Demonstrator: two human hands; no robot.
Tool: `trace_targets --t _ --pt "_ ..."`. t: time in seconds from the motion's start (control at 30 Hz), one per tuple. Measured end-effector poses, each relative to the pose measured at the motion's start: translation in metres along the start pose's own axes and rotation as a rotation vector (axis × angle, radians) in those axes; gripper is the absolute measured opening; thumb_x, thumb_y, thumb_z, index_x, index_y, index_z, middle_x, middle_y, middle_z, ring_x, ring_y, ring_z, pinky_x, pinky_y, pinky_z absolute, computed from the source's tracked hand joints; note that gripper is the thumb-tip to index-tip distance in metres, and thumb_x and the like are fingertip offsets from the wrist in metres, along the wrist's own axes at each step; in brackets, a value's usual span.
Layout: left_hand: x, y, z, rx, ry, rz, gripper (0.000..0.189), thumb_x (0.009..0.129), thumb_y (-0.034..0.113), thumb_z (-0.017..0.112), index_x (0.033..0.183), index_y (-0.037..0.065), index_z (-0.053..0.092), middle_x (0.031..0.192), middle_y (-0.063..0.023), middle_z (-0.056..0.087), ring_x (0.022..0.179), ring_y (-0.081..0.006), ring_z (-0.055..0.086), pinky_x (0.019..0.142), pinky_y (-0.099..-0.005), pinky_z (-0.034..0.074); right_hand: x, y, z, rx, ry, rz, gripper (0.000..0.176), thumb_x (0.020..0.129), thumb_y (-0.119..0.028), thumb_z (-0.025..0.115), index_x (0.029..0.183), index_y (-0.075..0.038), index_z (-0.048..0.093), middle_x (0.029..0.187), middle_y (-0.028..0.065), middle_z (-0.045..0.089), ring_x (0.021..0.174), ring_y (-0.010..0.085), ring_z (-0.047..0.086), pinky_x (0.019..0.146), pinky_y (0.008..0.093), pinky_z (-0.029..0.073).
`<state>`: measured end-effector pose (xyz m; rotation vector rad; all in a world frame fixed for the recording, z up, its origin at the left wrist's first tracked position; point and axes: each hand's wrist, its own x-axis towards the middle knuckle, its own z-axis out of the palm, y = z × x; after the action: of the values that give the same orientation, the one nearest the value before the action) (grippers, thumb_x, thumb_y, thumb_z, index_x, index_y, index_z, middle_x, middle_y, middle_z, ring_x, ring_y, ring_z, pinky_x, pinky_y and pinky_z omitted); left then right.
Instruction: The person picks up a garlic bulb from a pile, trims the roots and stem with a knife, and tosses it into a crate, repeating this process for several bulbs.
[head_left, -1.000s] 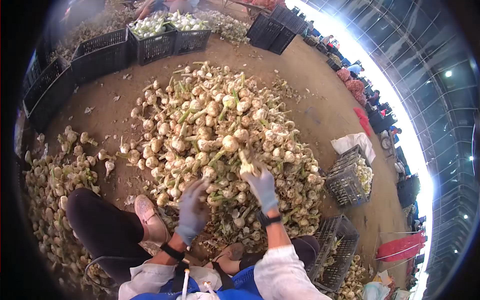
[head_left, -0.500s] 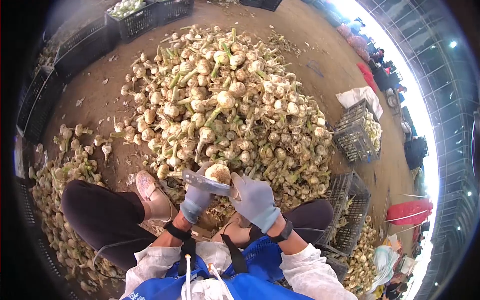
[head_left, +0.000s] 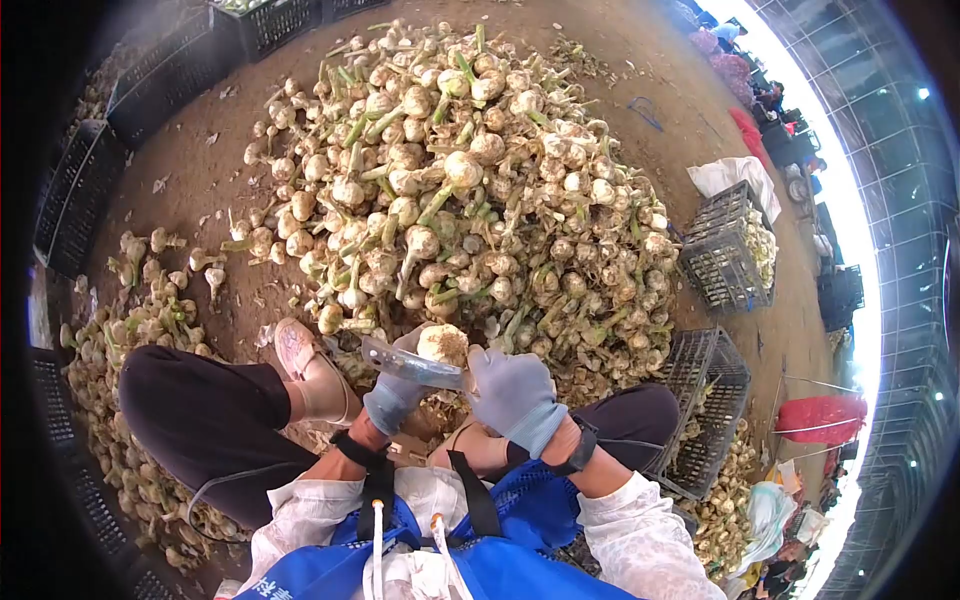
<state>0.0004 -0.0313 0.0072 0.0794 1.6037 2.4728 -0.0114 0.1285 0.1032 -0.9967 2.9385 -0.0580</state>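
My left hand (head_left: pixel 396 393), in a grey glove, is closed round a garlic bulb (head_left: pixel 443 344) whose rooty, brownish-white end faces up. A knife (head_left: pixel 412 367) with a broad metal blade is gripped in my gloved right hand (head_left: pixel 512 392). Its blade lies across in front of the bulb, overlapping my left fingers in this view, and points left. Just beyond both hands rises a large heap of garlic (head_left: pixel 470 200), bulbs with stalks and dirt on them.
Trimmed-looking garlic (head_left: pixel 150 400) lies piled to my left. At my right stand a black plastic crate (head_left: pixel 712 400) and a fuller crate (head_left: pixel 725 250) behind it. More black crates (head_left: pixel 170 90) line the back left. A red sack (head_left: pixel 822 419) lies far right.
The view has shifted slightly, so the heap and crates sit a little differently. Both hands keep their hold on bulb and knife, with the blade still in front of the bulb.
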Motion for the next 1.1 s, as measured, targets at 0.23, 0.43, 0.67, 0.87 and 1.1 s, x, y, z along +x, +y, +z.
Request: trace_targets --t 0.23,0.43,0.67,0.87,1.1 --pt "-0.007 0.01 0.011 0.061 -0.083 -0.017 0.037 0.074 0.005 0.069 0.108 0.001 0.054 0.097 -0.0051 0.064 0.086 -0.0115 0.06 0.078 -0.0256 0.049 -0.007 0.022 0.018 0.021 0.127 -0.082 0.028 0.068 -0.018 0.059 0.091 -0.003 0.055 0.068 0.0075 0.055 0.054 0.0251 0.057 0.049 0.0361 0.043" --pt "-0.008 0.003 0.009 0.275 -0.006 -0.007 0.032 0.074 0.0 0.064 0.105 0.0 0.055 0.096 -0.0057 0.064 0.083 -0.0115 0.06 0.075 -0.0257 0.049 -0.009 0.034 0.028 0.141 0.185 -0.063 0.032 0.068 -0.012 0.06 0.099 -0.003 0.057 0.071 0.0092 0.059 0.057 0.0268 0.058 0.049 0.0369 0.042" --pt "-0.014 0.047 0.016 0.287 0.147 0.158 0.013 0.082 0.003 0.057 0.095 0.0 0.056 0.087 -0.0034 0.062 0.082 -0.0121 0.06 0.072 -0.0252 0.049 0.015 0.097 0.027 0.36 0.108 0.544 0.028 0.078 -0.03 0.061 0.088 -0.004 0.064 0.073 0.0153 0.065 0.068 0.0289 0.064 0.06 0.0382 0.051" --pt "0.003 0.04 0.007 1.35 0.138 0.459 0.027 0.066 0.006 0.067 0.091 0.009 0.059 0.083 -0.005 0.055 0.097 -0.0267 0.052 0.084 -0.033 0.042 0.022 -0.016 0.04 1.553 0.051 0.515 0.029 0.085 -0.029 0.064 0.091 -0.001 0.061 0.064 -0.0006 0.055 0.054 0.0071 0.047 0.049 0.021 0.037" --pt "0.008 0.001 -0.003 -0.171 0.3 -0.261 0.02 0.083 0.013 0.062 0.096 -0.001 0.058 0.083 0.0001 0.058 0.076 -0.0102 0.054 0.068 -0.0219 0.047 0.013 -0.028 0.057 1.652 0.072 0.745 0.032 0.083 -0.031 0.066 0.096 -0.001 0.064 0.074 -0.0005 0.06 0.062 0.0064 0.05 0.057 0.0212 0.041"
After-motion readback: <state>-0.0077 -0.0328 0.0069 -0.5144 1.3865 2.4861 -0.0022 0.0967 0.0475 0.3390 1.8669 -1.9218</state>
